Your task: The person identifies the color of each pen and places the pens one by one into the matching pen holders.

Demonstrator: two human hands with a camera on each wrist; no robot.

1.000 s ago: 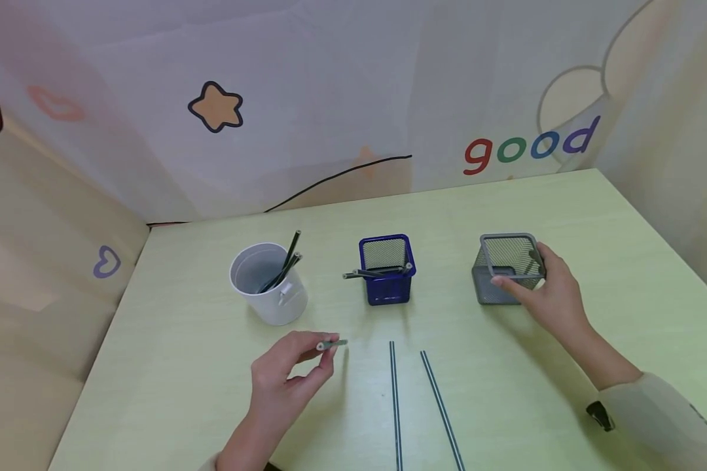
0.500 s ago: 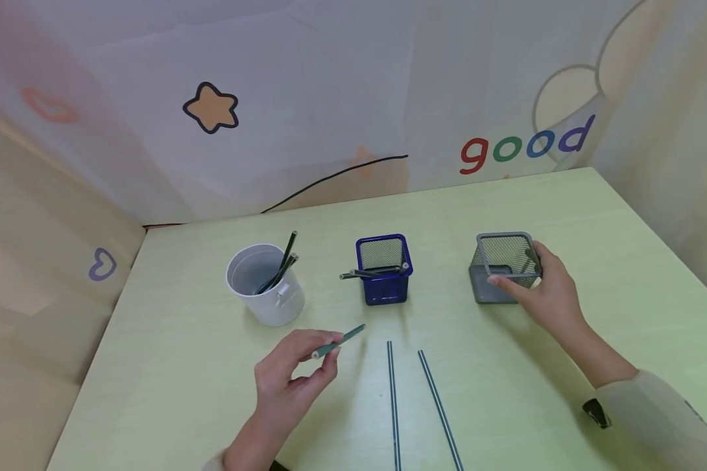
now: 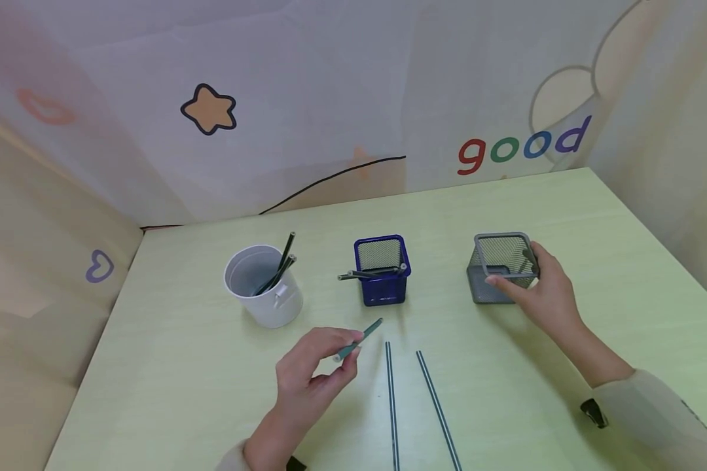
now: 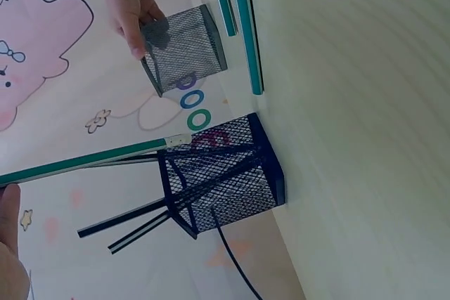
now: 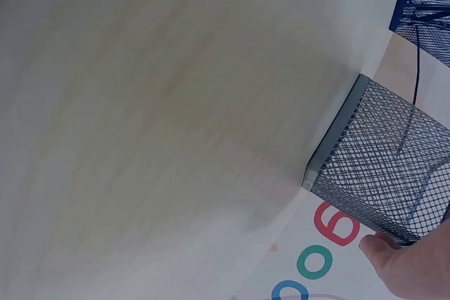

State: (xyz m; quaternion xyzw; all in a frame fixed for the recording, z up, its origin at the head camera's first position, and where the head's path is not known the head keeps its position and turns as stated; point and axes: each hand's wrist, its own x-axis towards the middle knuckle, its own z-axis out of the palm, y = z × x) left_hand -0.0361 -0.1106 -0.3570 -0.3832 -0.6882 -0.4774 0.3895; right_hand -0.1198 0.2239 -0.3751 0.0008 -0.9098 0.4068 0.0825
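Observation:
My left hand [image 3: 313, 367] pinches a green pencil [image 3: 372, 328] between thumb and fingers above the table. The pencil tilts up to the right, just in front of the blue mesh pen holder [image 3: 384, 293]. In the left wrist view, the far end of this pencil [image 4: 105, 159] overlaps the blue holder's rim; whether they touch I cannot tell. On the right, my right hand [image 3: 546, 291] grips the rim of a grey mesh pen holder [image 3: 488, 292], thumb in front and fingers behind. No pencil shows inside the grey holder [image 5: 380, 152] in the right wrist view.
A white bucket [image 3: 273, 309] with several dark pencils leaning in it stands at the left. Several pencils [image 3: 365, 273] rest in the blue holder, some jutting out leftward. Two green striped pencils [image 3: 391, 399] lie on the table [image 3: 153, 392] in front. A printed curtain hangs behind.
My left hand has moved to the right, and the pencil in it has swung from nearly level to pointing up and right. The right hand still holds the grey pen holder in place.

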